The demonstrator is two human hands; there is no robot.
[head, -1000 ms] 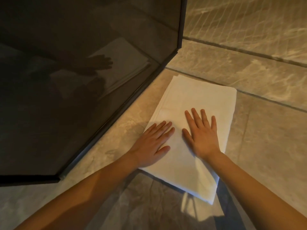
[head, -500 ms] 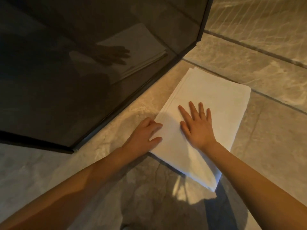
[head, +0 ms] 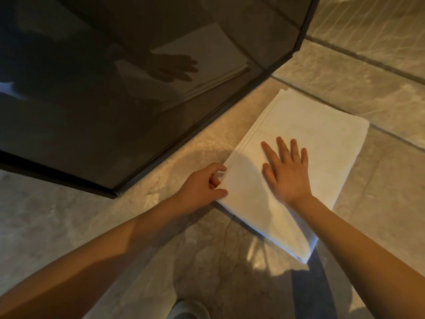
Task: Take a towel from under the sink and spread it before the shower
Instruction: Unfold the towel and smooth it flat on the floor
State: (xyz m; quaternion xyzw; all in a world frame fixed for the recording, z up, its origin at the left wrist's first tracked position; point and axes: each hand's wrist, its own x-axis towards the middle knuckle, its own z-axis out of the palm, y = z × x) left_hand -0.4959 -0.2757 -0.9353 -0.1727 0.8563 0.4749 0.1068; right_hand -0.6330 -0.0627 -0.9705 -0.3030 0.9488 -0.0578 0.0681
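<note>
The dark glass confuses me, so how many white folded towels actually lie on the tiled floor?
1: the white folded towel lies on the beige stone floor beside the dark glass shower wall; the pale shape in the glass is its reflection. None seems hidden.

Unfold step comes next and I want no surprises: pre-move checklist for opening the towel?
1. Towel on the floor beside the shower glass: ok.
2. Towel spread out: not ok, folded in layers.
3. Left hand pinches the towel's left edge: ok.
4. Which layers it holds: cannot tell.
5. Right hand off the top: not ok, lies flat on it.
6. Bare floor to the right for unfolding: ok.
</note>
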